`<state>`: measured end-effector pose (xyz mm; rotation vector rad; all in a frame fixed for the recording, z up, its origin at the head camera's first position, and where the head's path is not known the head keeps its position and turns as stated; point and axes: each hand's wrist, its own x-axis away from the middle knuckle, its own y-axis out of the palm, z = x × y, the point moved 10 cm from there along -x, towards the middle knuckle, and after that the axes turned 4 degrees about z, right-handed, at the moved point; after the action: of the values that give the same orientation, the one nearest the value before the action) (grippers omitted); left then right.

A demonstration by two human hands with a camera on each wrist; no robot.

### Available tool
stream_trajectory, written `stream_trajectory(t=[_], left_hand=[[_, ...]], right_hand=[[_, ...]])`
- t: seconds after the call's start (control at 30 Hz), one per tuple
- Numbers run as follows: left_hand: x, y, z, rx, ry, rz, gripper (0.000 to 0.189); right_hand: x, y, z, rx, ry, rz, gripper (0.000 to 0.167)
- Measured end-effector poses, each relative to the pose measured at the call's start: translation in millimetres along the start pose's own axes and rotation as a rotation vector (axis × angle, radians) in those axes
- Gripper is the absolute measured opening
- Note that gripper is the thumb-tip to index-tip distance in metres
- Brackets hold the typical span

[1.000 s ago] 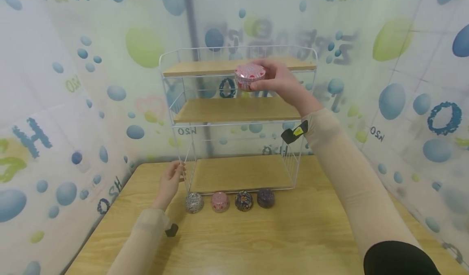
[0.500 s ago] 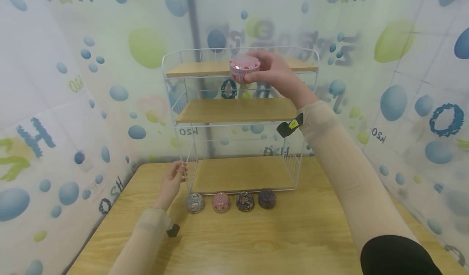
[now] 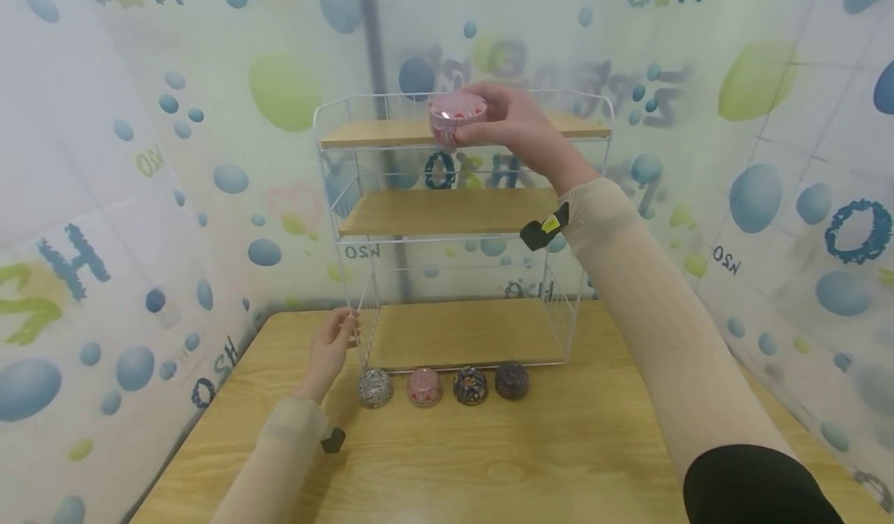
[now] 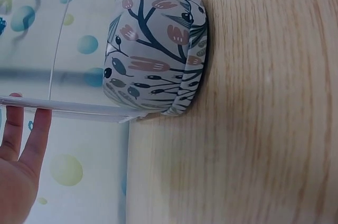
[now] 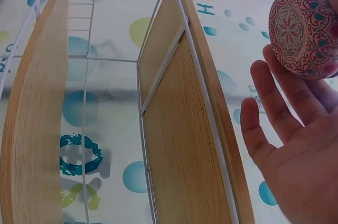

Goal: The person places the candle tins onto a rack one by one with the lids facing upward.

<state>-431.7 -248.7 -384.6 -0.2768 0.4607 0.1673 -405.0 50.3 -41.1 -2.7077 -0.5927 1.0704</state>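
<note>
In the head view my right hand (image 3: 513, 124) holds a round pink patterned tin (image 3: 456, 116) between thumb and fingers, in front of the top shelf board (image 3: 384, 132). The tin's (image 5: 296, 31) ornate red underside shows in the right wrist view. My left hand (image 3: 331, 347) is at the lower left post of the white wire shelf rack (image 3: 352, 279), its fingers at the post. Two straight fingers meet the white bar in the left wrist view. Closest to that hand stands a white tin with a plant pattern (image 4: 150, 49).
Along the rack's front foot stand the white tin (image 3: 375, 388), a pink tin (image 3: 424, 387), a dark floral tin (image 3: 470, 386) and a dark purple tin (image 3: 512, 381). The rack also has a middle board (image 3: 447, 212) and a bottom board (image 3: 468, 330), on a wooden table (image 3: 454, 462).
My right hand has carried the pink tin upward and a little left, from below the top board's edge to its height. My left hand stays at the post.
</note>
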Motion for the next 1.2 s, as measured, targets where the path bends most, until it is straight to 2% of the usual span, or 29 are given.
stream_trajectory(t=[0.1,0.33,0.57,0.8,0.87,1.07,1.2], left_hand=[[-0.5,-0.3,0.5,0.001,0.019,0.007,0.029],[0.0,-0.5,0.1,0.002,0.012,-0.009,0.028],[0.6,-0.4,3.3,0.004,0.022,-0.004,0.028],[1.2,-1.3,0.5,0.013,0.012,0.015,0.025],[2.4,-2.7,4.4,0.026,0.004,0.021,0.023],[11.0,-2.3,32.6,0.013,-0.006,0.010,0.021],[12.6,0.3,37.1,0.009,-0.015,-0.001,0.022]], right_hand=[[-2.7,0.8,0.3,0.030,0.001,0.005,0.052],[-11.5,5.5,3.6,0.049,0.019,0.002,0.052],[-20.7,7.1,4.1,0.059,0.062,0.030,0.069],[-28.2,11.6,7.3,0.086,0.101,0.040,0.064],[-30.7,14.1,8.8,0.085,0.103,0.032,0.062],[-37.9,17.0,10.8,0.083,0.086,0.027,0.057],[-41.5,14.5,14.0,0.114,0.122,0.051,0.055]])
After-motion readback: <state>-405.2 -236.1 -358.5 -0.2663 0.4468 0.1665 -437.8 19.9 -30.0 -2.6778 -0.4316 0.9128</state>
